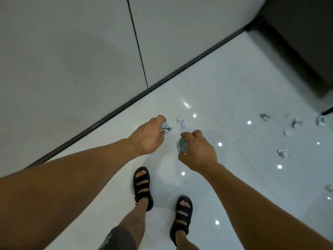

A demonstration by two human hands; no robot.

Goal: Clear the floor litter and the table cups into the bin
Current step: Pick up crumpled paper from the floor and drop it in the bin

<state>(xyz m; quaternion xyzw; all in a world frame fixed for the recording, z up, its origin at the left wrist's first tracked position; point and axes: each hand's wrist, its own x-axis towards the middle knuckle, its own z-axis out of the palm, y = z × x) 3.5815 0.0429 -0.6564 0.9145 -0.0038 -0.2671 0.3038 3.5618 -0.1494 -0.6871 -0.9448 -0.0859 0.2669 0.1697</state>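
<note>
My left hand (150, 137) is closed around a crumpled blue-and-white paper (166, 128) that sticks out past its fingers. My right hand (198, 150) grips a second crumpled paper wad (181, 144). Both hands hang above the glossy white tile floor (225, 98). Just beyond them, on the floor, lies a small pale purple paper scrap (181, 121). Several more crumpled paper pieces are scattered over the tiles at the right, among them a wad (283, 152), a piece (296, 123) and a far scrap (264, 116). No bin and no table cups are in view.
A grey wall (72, 51) with a dark baseboard (162, 82) runs diagonally on the left. A dark cabinet or furniture block (297, 33) stands at the top right. My feet in black sandals (143, 186) stand on the tiles below my hands.
</note>
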